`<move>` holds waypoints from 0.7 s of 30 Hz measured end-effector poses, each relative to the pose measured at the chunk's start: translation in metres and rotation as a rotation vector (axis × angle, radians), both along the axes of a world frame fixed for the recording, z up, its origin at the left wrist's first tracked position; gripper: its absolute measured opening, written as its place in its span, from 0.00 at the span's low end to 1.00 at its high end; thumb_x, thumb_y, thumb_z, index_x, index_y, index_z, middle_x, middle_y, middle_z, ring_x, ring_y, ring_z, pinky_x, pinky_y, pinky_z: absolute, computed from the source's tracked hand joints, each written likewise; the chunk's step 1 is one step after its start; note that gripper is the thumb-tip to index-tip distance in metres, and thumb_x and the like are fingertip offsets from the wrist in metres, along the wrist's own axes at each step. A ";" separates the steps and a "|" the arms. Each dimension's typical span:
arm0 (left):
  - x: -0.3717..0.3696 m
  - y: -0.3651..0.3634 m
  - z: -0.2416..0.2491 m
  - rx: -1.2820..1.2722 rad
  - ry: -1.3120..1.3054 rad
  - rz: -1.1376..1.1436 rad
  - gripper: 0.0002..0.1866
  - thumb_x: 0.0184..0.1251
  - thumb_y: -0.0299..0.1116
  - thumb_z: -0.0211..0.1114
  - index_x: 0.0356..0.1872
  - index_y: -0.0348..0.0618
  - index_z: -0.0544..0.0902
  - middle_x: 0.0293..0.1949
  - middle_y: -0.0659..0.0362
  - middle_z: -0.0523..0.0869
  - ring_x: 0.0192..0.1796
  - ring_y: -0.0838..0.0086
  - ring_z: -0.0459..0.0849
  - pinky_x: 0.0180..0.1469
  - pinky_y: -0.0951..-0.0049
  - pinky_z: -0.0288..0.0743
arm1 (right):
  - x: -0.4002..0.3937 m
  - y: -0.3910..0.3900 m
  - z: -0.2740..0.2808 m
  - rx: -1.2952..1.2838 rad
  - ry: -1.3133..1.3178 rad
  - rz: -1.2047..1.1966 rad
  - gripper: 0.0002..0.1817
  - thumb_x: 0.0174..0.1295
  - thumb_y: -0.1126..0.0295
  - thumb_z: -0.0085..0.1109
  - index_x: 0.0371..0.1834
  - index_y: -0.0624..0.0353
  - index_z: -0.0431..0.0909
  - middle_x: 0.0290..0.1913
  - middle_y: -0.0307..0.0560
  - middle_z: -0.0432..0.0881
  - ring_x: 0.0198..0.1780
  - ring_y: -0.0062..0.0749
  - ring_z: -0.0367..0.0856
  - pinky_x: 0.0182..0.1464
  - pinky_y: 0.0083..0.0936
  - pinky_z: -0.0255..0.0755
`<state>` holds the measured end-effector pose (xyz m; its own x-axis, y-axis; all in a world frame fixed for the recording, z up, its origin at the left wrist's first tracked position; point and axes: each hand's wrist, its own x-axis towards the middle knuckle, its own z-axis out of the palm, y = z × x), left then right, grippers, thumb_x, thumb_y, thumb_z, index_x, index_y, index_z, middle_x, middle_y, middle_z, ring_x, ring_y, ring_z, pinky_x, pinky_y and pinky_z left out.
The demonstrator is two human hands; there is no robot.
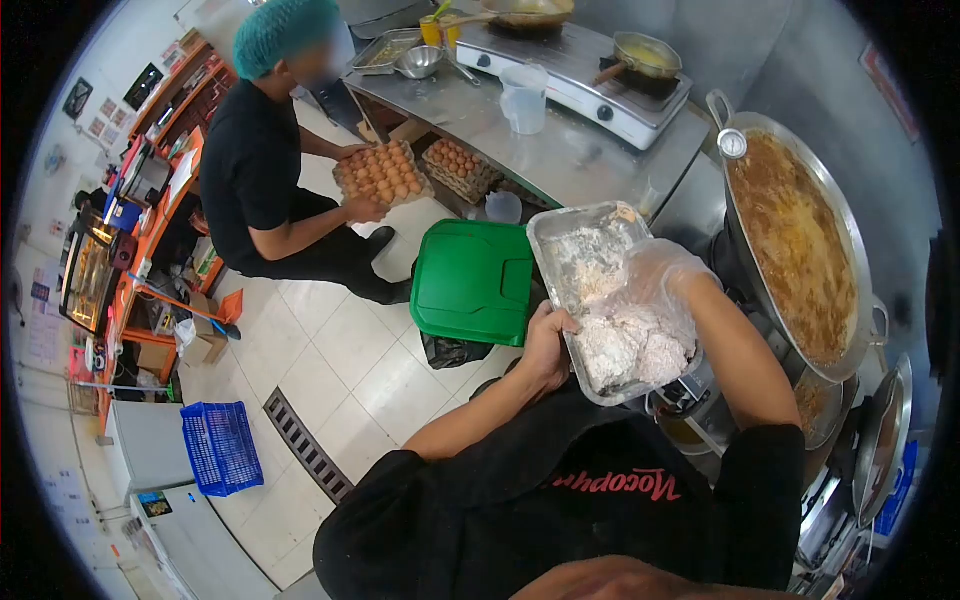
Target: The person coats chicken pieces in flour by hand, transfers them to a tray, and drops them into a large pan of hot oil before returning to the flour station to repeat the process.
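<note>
My left hand (548,345) grips the near left rim of a rectangular metal tray (545,240), thumb over the edge. White flour lies in the tray, with flour-coated pieces (632,350) at its near end; what is under the coating cannot be made out. Over the tray is my right hand (665,278), in a loose clear plastic glove, at the coated pieces. Its fingers are blurred by the plastic. To the right, a large wide pan (800,240) of bubbling brown oil has a dial thermometer (732,144) at its rim.
A green-lidded bin (472,280) stands left of the tray. Beyond it, a co-worker (255,170) in a hairnet holds a carton of eggs (382,174). A steel counter (590,165) carries a gas stove (570,70) and a plastic jug (524,98). A blue crate (220,450) sits on the left.
</note>
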<state>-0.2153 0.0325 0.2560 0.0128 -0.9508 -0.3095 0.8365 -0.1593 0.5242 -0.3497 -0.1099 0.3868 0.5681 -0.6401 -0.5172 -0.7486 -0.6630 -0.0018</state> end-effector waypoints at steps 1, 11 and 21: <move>-0.001 0.000 0.000 0.010 0.009 -0.009 0.32 0.53 0.23 0.56 0.65 0.33 0.68 0.58 0.44 0.80 0.60 0.51 0.83 0.66 0.48 0.80 | 0.005 0.005 0.003 -0.013 0.006 -0.011 0.46 0.53 0.26 0.68 0.49 0.65 0.90 0.52 0.61 0.90 0.56 0.53 0.89 0.60 0.40 0.81; -0.007 0.003 -0.001 0.048 -0.014 0.056 0.27 0.55 0.23 0.57 0.60 0.34 0.69 0.54 0.46 0.79 0.57 0.52 0.82 0.61 0.46 0.82 | 0.008 0.026 0.003 -0.094 -0.011 -0.199 0.43 0.52 0.31 0.71 0.52 0.64 0.90 0.54 0.61 0.90 0.57 0.51 0.89 0.61 0.39 0.81; -0.007 -0.001 -0.018 0.093 -0.065 0.093 0.23 0.54 0.23 0.59 0.54 0.37 0.71 0.51 0.49 0.79 0.56 0.54 0.81 0.61 0.46 0.80 | 0.008 0.029 -0.004 -0.043 -0.017 -0.343 0.41 0.53 0.37 0.75 0.58 0.62 0.89 0.61 0.59 0.88 0.63 0.48 0.87 0.65 0.38 0.80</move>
